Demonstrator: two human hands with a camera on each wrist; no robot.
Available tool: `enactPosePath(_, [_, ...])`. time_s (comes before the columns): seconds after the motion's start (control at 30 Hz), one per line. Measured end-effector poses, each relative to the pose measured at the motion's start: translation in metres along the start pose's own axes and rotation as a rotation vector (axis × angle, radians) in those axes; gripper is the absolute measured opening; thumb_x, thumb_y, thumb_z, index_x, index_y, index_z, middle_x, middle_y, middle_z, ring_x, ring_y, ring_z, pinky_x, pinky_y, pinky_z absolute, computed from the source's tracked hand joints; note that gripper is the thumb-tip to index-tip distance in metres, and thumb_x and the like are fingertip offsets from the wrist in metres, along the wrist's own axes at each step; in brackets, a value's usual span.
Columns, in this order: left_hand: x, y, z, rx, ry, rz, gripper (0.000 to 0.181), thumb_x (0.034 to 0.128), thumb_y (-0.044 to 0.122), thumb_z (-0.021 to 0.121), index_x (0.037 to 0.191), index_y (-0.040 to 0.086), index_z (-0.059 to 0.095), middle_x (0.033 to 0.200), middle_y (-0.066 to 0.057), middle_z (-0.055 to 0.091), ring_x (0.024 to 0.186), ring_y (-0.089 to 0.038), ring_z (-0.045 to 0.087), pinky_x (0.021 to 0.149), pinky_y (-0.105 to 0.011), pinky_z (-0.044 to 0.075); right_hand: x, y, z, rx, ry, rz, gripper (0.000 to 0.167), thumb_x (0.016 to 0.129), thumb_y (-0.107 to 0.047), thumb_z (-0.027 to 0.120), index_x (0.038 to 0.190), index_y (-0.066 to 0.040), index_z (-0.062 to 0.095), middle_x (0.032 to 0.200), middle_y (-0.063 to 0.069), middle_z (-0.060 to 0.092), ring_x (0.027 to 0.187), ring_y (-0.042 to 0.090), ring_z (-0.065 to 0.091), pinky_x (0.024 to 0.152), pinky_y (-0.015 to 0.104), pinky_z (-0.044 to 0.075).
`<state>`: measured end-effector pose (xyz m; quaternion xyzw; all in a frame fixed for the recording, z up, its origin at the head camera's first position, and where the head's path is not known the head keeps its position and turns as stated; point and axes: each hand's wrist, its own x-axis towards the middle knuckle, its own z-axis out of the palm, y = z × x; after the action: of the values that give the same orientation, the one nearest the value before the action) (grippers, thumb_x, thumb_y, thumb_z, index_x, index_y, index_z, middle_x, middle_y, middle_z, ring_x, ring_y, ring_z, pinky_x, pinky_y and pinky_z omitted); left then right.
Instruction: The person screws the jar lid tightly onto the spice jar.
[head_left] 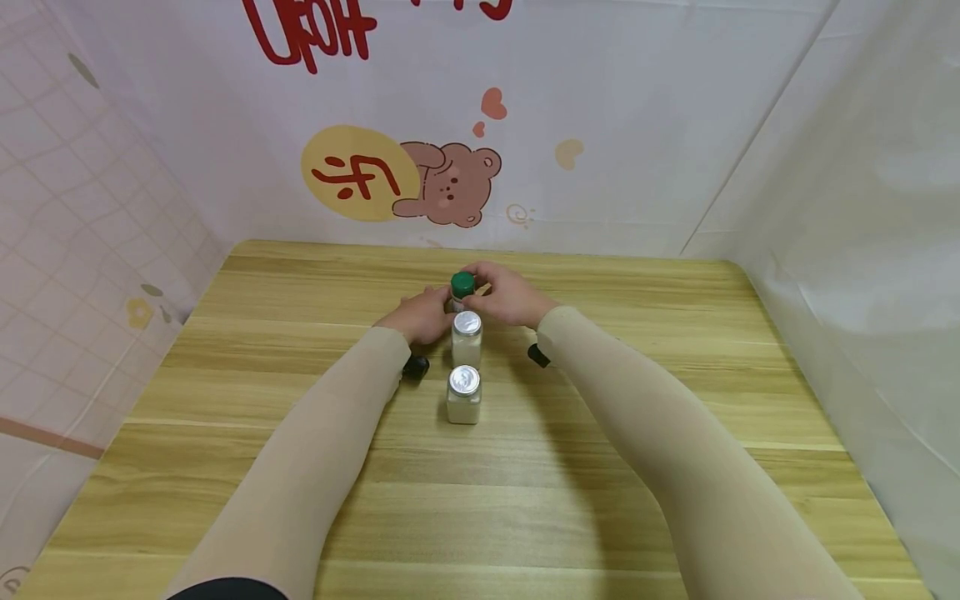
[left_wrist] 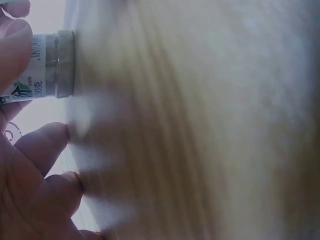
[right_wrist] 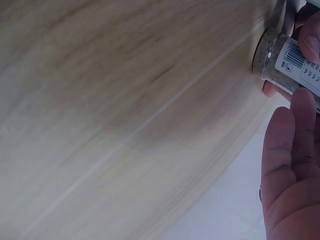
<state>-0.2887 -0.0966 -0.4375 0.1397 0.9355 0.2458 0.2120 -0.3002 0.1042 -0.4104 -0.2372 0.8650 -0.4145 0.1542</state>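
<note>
Toward the far edge of the pale wood-grain table [head_left: 487, 517], a small round clear jar with a green cap [head_left: 462, 284] stands upright between the two hands, and its base appears to meet the tabletop. The left hand [head_left: 423, 315] is at the jar's left side, partly curled, its thumb and a neighbouring finger around the labelled body while the other fingers spread with their tips at the wood. The right hand [head_left: 510, 296] comes from the other side, thumb and forefinger bent around the jar near its cap; its remaining fingers reach out fairly straight beside the glass. A white printed label [left_wrist: 37, 75] wraps the body, bearing a barcode [right_wrist: 292, 55]. Just in front of this jar stands a square clear jar with a silver lid and pale contents [head_left: 467, 343], and nearer the person, a little apart, a second silver-lidded square jar [head_left: 463, 407] continues the rough line. Long cream sleeves [head_left: 630, 392] cover both arms, and a small black object [head_left: 538, 356] shows at the right wrist. Behind the table hangs a white cloth backdrop [head_left: 622, 200], printed with a brown cartoon bear [head_left: 459, 187] beside a yellow disc [head_left: 360, 204].
</note>
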Motion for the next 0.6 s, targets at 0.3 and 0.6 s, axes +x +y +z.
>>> enactPosePath(0.3, [-0.0009, 0.0006, 0.0004, 0.006, 0.013, 0.008, 0.067, 0.1096, 0.049, 0.049, 0.168, 0.024, 0.028, 0.169, -0.018, 0.035, 0.163, -0.042, 0.012, 0.127, -0.073, 0.003, -0.0005, -0.0001, 0.0002, -0.011, 0.014, 0.015, 0.038, 0.1, -0.021, 0.072, 0.134, -0.007, 0.062, 0.124, 0.012, 0.067, 0.116, 0.026, 0.064, 0.095, 0.038, 0.056])
enactPosePath(0.6, [0.0004, -0.0004, 0.0012, 0.001, 0.007, 0.004, 0.067, 0.1097, 0.049, 0.048, 0.168, 0.026, 0.027, 0.17, -0.018, 0.034, 0.163, -0.042, 0.011, 0.127, -0.073, 0.002, 0.0003, 0.001, 0.0001, -0.013, 0.006, 0.003, 0.043, 0.102, -0.02, 0.07, 0.141, -0.006, 0.06, 0.128, 0.013, 0.067, 0.12, 0.028, 0.063, 0.097, 0.039, 0.056])
